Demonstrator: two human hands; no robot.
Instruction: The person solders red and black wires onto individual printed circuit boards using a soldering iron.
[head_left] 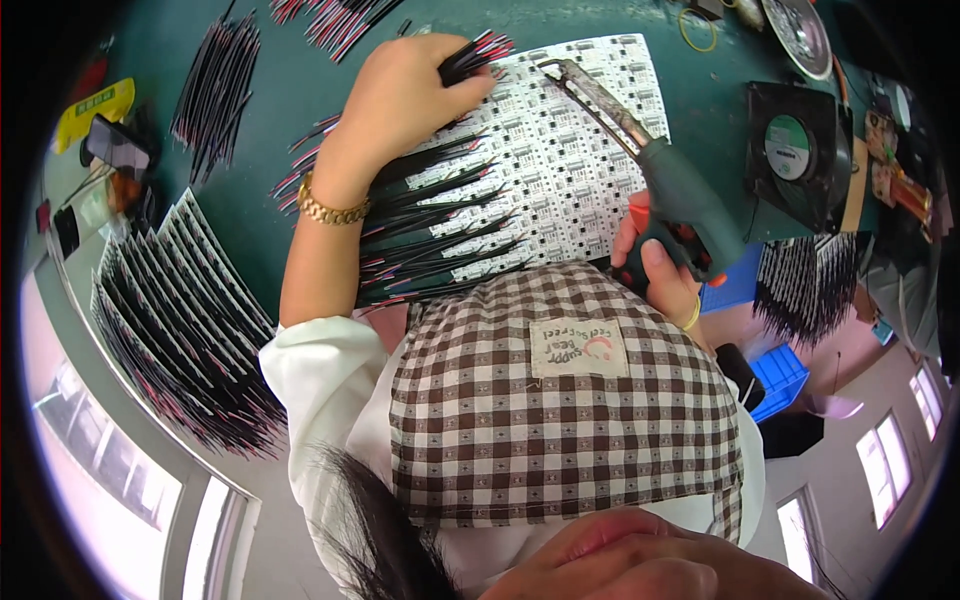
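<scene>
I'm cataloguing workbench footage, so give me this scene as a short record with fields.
Surface: green table
Center: white circuit-board sheet, rows of dark wires over its left part
Left-hand grip: wire bundle
Right-hand grip: soldering gun, tip over the sheet
Right side: black fan
Lower left: wired sheets

Left hand gripping bundle of black wires with red and white tips, right hand holding dark-green soldering gun, white circuit-board sheet on green tabletop, square black fan at right
</scene>
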